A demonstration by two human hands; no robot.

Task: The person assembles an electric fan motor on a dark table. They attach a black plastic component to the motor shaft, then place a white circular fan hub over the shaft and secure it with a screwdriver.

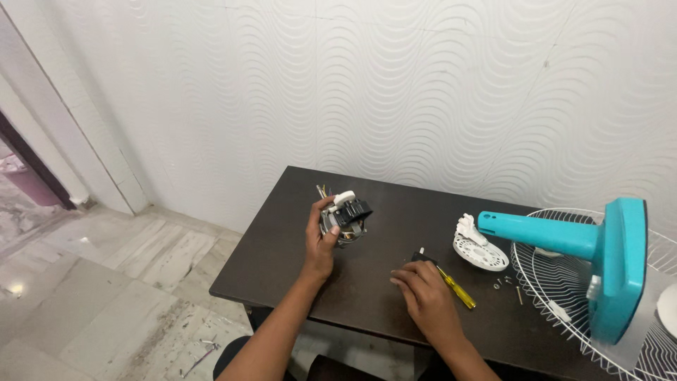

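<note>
White wavy-textured wall fills the upper frame, and a dark table (367,296) sits below it at centre. The left hand (321,236) is closed around a small fan motor (343,215) with a black and white part on top and coloured wires sticking out, held upright just above the table at centre. The right hand (423,293) rests palm down, fingers loosely curled and holding nothing, touching a small black piece (423,258) beside a yellow-handled screwdriver (457,289). Loose screws (504,282) lie right of it, near a white round cover (479,250) and a turquoise fan body (599,250) on its wire grille (557,289). Good practice is a firm grip on the motor — wires clear of the fingers — and screws kept together.
</note>
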